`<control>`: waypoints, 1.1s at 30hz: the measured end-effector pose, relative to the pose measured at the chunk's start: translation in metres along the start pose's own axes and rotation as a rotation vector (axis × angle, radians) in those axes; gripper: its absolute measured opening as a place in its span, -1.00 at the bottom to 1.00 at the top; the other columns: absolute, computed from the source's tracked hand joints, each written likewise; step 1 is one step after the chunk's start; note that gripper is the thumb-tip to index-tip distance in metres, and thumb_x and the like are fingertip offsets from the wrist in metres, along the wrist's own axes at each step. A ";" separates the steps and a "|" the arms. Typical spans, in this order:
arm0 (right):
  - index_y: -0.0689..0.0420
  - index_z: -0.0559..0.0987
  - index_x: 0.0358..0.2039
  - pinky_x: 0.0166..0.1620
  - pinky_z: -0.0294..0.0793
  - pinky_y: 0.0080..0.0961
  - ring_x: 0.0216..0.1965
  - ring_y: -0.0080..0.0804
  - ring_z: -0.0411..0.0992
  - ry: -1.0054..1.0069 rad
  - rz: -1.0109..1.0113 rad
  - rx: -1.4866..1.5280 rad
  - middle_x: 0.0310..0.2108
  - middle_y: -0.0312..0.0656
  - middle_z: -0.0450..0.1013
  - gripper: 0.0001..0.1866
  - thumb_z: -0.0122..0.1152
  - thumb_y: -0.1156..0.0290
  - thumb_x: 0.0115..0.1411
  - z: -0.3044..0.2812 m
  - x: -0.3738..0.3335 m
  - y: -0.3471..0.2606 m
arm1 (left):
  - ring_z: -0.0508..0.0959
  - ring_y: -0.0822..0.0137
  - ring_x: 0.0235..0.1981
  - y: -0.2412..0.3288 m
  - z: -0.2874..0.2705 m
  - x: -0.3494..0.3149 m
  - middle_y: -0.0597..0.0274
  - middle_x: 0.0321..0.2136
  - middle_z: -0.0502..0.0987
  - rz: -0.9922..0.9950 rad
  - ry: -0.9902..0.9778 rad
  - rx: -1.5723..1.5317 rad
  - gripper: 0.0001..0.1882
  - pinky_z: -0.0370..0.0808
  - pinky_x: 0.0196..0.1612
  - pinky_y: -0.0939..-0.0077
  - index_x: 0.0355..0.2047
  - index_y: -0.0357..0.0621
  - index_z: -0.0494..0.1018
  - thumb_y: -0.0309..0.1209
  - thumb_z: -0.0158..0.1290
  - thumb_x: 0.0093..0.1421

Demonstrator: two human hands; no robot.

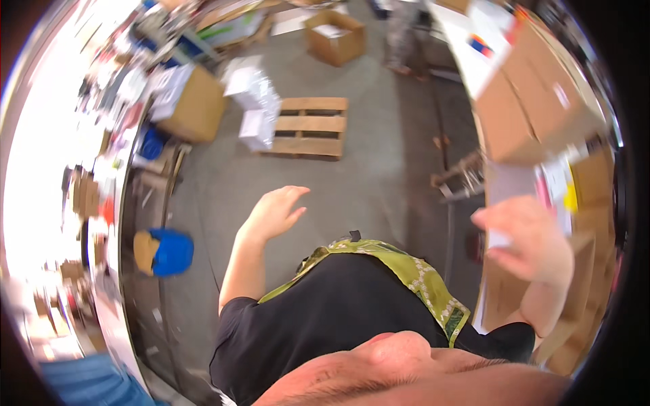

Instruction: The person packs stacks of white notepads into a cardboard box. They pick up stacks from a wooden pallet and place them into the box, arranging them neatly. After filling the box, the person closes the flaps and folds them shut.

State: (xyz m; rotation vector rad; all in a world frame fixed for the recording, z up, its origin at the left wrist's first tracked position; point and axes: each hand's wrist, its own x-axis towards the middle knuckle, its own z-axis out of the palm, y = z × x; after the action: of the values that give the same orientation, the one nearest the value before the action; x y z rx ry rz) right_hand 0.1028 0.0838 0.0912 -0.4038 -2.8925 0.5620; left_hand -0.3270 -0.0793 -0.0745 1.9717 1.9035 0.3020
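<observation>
My left hand (271,213) is held out over the grey floor, empty, with its thumb apart from the slightly curled fingers. To the right, my right hand (531,240) hovers over the edge of a workbench, a little blurred. Its fingers and thumb are spread apart, and nothing shows between them. Closest to that hand are papers (556,189) with a yellow piece among them and an open cardboard box (579,284). Whether the hand touches either, I cannot tell. A large brown carton (528,95) stands farther along the same bench.
Ahead on the floor lies a wooden pallet (311,124), with white wrapped boxes (254,101) at its left. Beyond are an open carton (335,40) and a person's legs (404,34). On the left are a cluttered bench (108,298) and a blue bin (172,252).
</observation>
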 end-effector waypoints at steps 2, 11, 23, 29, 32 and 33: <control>0.06 0.54 0.05 -0.05 0.42 -0.28 -0.09 -0.21 0.49 -0.275 -0.105 0.132 -0.13 -0.22 0.54 -0.47 0.37 0.37 0.01 0.008 0.031 -0.008 | 0.50 -0.05 0.01 0.013 0.005 -0.050 0.00 -0.02 0.52 -0.118 0.039 -0.076 -0.57 0.45 0.07 0.14 0.06 -0.15 0.42 -0.39 0.12 0.16; 0.06 0.48 0.15 -0.04 0.44 -0.41 -0.06 -0.34 0.50 -0.386 0.076 0.629 -0.06 -0.22 0.56 -0.48 0.26 0.48 0.13 -0.016 0.184 -0.040 | 0.47 -0.01 0.07 0.016 -0.076 -0.173 0.04 0.03 0.50 -0.426 0.089 -0.309 -0.56 0.44 0.10 0.18 0.11 -0.13 0.39 -0.33 0.08 0.23; 0.13 0.40 0.20 0.07 0.42 -0.49 0.00 -0.50 0.41 -0.536 0.515 1.159 -0.03 -0.24 0.47 -0.57 0.10 0.47 0.32 0.106 0.334 0.064 | 0.43 0.21 0.18 -0.223 -0.059 -0.024 0.04 0.16 0.43 -0.805 0.321 -1.121 -0.51 0.37 0.21 0.22 0.19 -0.17 0.32 -0.19 0.00 0.35; 0.16 0.40 0.18 0.04 0.42 -0.48 -0.02 -0.49 0.42 -0.423 0.746 1.115 -0.01 -0.22 0.48 -0.58 0.10 0.46 0.32 0.120 0.359 0.083 | 0.34 0.11 0.26 -0.372 -0.028 0.065 0.02 0.25 0.32 -1.010 0.477 -1.720 -0.45 0.28 0.27 0.14 0.29 -0.17 0.20 -0.18 -0.07 0.39; 0.14 0.41 0.17 -0.04 0.43 -0.54 -0.07 -0.52 0.44 -0.205 0.905 1.067 -0.03 -0.24 0.49 -0.60 0.07 0.46 0.32 0.140 0.373 0.097 | 0.22 0.05 0.34 -0.487 -0.008 0.151 -0.05 0.33 0.19 -1.002 0.597 -1.964 -0.39 0.18 0.34 0.09 0.35 -0.21 0.08 -0.18 -0.10 0.39; 0.13 0.41 0.17 -0.08 0.43 -0.56 -0.09 -0.53 0.44 -0.126 0.975 1.039 -0.04 -0.25 0.50 -0.61 0.06 0.46 0.33 0.146 0.372 0.095 | 0.20 0.05 0.35 -0.511 -0.002 0.177 -0.05 0.34 0.17 -1.038 0.632 -1.962 -0.38 0.17 0.35 0.09 0.35 -0.21 0.07 -0.18 -0.10 0.39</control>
State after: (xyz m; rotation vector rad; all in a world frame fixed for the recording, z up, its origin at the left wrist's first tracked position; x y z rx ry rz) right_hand -0.2597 0.2275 -0.0379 -1.5354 -1.8572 2.0552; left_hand -0.7822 0.1010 -0.3034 -0.4110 1.2765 1.6157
